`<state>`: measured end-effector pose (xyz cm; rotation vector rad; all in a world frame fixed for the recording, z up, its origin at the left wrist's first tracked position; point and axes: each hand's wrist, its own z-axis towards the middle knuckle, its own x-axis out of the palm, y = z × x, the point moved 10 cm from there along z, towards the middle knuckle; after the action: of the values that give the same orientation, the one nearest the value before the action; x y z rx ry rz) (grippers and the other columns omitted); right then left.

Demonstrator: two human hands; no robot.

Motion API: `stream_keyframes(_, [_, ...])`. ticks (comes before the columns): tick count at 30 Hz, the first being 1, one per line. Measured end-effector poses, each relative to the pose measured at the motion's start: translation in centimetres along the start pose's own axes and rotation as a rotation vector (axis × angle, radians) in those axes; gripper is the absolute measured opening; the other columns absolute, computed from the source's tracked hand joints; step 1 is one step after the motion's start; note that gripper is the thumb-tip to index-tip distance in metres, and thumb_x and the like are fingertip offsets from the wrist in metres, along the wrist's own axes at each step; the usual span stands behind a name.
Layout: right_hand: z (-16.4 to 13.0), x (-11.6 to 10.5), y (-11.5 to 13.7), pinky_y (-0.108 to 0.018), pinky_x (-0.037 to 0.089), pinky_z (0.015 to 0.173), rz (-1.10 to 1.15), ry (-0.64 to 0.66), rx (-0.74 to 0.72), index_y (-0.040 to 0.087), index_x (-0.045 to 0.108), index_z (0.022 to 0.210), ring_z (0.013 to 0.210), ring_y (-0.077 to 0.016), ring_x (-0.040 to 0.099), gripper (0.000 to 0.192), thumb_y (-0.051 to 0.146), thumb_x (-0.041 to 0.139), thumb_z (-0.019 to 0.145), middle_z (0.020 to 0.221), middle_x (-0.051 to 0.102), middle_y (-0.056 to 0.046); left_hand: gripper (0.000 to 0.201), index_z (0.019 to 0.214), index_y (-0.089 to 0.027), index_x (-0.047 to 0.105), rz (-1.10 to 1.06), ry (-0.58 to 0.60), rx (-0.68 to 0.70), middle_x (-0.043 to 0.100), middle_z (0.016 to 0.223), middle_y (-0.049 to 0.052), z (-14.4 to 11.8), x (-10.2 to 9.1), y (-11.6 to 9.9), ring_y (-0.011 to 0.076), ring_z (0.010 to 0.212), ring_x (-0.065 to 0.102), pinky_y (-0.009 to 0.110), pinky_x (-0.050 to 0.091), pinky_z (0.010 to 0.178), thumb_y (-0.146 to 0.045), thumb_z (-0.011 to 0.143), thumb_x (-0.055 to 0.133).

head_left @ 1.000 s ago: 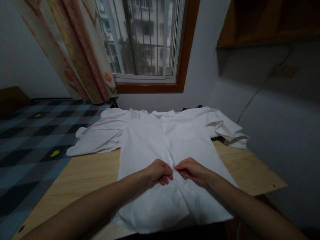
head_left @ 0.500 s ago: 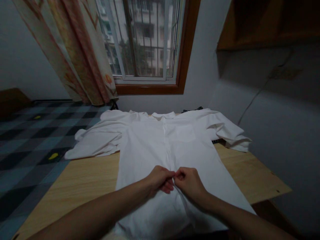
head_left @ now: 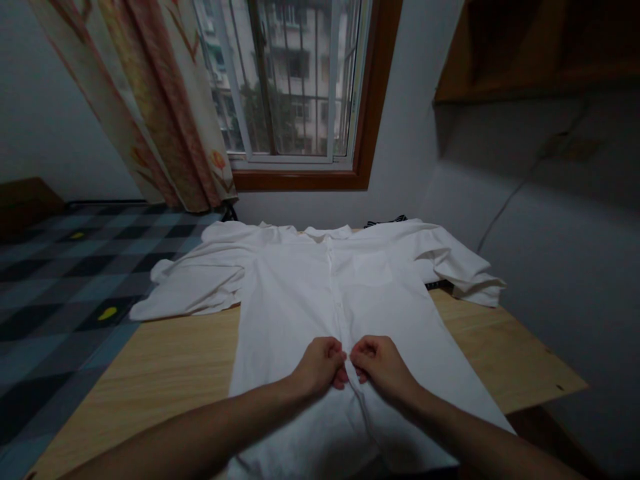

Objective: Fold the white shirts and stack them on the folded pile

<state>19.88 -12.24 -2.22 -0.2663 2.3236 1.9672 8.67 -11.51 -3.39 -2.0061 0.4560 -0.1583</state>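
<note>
Buttoning shirt [head_left: 300,293] front: left hand [head_left: 320,365] and right hand [head_left: 379,367] pinch near placket edges; next needs button aligned with hole.

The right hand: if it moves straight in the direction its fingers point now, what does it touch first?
The right hand points left across the white shirt, toward the front opening. It would most likely meet the left hand first, as their knuckles are nearly touching; the exact gap is hard to judge.
</note>
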Motion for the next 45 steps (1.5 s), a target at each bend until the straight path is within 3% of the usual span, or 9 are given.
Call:
stream_keyframes(8, [-0.4, 1.8, -1.4, -0.020, 0.035, 0.034, -0.121, 0.299, 0.195, 0.017, 0.056, 0.075, 0.038, -0.0118, 0.047, 0.012, 0.029, 0.055, 0.074, 0.056, 0.054, 0.003, 0.012, 0.070, -0.017, 0.058, 0.943, 0.013, 0.361, 0.062, 0.065, 0.003, -2.1, -0.7, -5.5, 0.0194, 0.067, 0.061, 0.031, 0.046, 0.067, -0.021, 0.080, 0.053])
stream_keyframes(14, [-0.6, -7.5, 6.3, -0.045, 0.047, 0.093, -0.860, -0.324, -0.517, 0.015, 0.061, 0.110, 0.107, -0.0300, 0.057, 0.029, 0.030, 0.056, 0.086, 0.114, 0.061, -0.015, 0.056, 0.137, -0.022, 0.050, 1.229, 0.026, 0.815, 0.042, 0.149, 0.015, -5.2, -0.7, -6.8, 0.0378, 0.137, 0.033, 0.059, 0.025, 0.109, -0.049, 0.088, 0.055])
stream_keyframes(19, [0.5, -13.6, 1.9, -0.059, 0.031, 0.107, -1.265, -0.430, -0.482, 0.013, 0.048, 0.138, 0.138, -0.0389, 0.026, 0.053, 0.043, 0.046, 0.094, 0.149, 0.034, -0.019, 0.083, 0.154, -0.033, 0.020, 1.293, 0.339, 0.740, 0.021, 0.160, 0.009, -5.6, -0.7, -2.4, 0.0405, 0.146, 0.012, 0.069, 0.009, 0.111, -0.067, 0.085, 0.051])
stream_keyframes(24, [-2.9, -11.6, -3.9, -0.056, 0.023, 0.113, -1.377, -0.203, -0.477, 0.016, 0.035, 0.149, 0.141, -0.0317, 0.024, 0.062, 0.047, 0.042, 0.096, 0.152, 0.031, -0.016, 0.094, 0.154, -0.036, 0.019, 1.275, 0.468, 0.648, 0.016, 0.160, 0.010, -7.0, -1.2, -1.5, 0.0440, 0.145, 0.007, 0.074, 0.003, 0.108, -0.066, 0.077, 0.063])
stream_keyframes(28, [-3.8, -11.9, -2.4, -0.059, 0.023, 0.112, -1.327, -0.139, -0.494, 0.023, 0.050, 0.141, 0.131, -0.0346, 0.041, 0.057, 0.052, 0.054, 0.092, 0.143, 0.046, -0.014, 0.091, 0.152, -0.037, 0.026, 1.277, 0.528, 0.637, 0.020, 0.160, 0.009, -8.7, -1.4, -2.6, 0.0442, 0.145, 0.011, 0.073, 0.004, 0.109, -0.053, 0.075, 0.072])
stream_keyframes(34, [4.7, -27.0, 9.9, -0.049, 0.033, 0.101, -1.225, -0.720, -0.519, 0.004, 0.045, 0.141, 0.133, -0.0434, 0.033, 0.082, 0.045, 0.078, 0.078, 0.146, 0.031, -0.031, 0.054, 0.125, -0.026, 0.064, 1.072, 0.496, 0.604, 0.067, 0.120, 0.011, -7.7, -2.1, -7.0, 0.0330, 0.115, 0.056, 0.047, 0.040, 0.101, -0.054, 0.079, 0.067])
stream_keyframes(38, [11.8, -33.0, 10.5, -0.038, 0.039, 0.075, -1.135, -0.599, -0.228, 0.001, 0.065, 0.107, 0.096, -0.0311, 0.061, 0.038, 0.031, 0.069, 0.085, 0.106, 0.062, -0.028, 0.044, 0.112, -0.019, 0.070, 0.740, 0.400, 0.421, 0.071, 0.100, 0.008, -3.5, -3.6, -6.7, 0.0210, 0.090, 0.062, 0.031, 0.047, 0.081, -0.049, 0.080, 0.065])
stream_keyframes(41, [11.9, -29.7, 10.8, -0.027, 0.032, 0.058, -1.015, -0.450, -0.229, 0.012, 0.060, 0.067, 0.061, -0.0152, 0.053, 0.025, 0.021, 0.057, 0.091, 0.064, 0.058, -0.005, 0.053, 0.108, -0.014, 0.068, 0.301, 0.323, 0.274, 0.070, 0.100, 0.010, -0.2, -4.4, -5.9, 0.0169, 0.079, 0.062, 0.028, 0.047, 0.072, -0.055, 0.075, 0.068])
stream_keyframes(45, [5.4, -14.6, 13.0, -0.023, 0.031, 0.052, -0.692, 0.028, -0.480, 0.019, 0.054, 0.065, 0.056, -0.0142, 0.048, 0.029, 0.029, 0.051, 0.092, 0.059, 0.052, 0.002, 0.072, 0.113, -0.014, 0.059, -0.378, 0.244, 0.176, 0.066, 0.112, 0.016, 3.3, -3.6, -7.8, 0.0220, 0.084, 0.066, 0.034, 0.052, 0.072, -0.071, 0.070, 0.064])
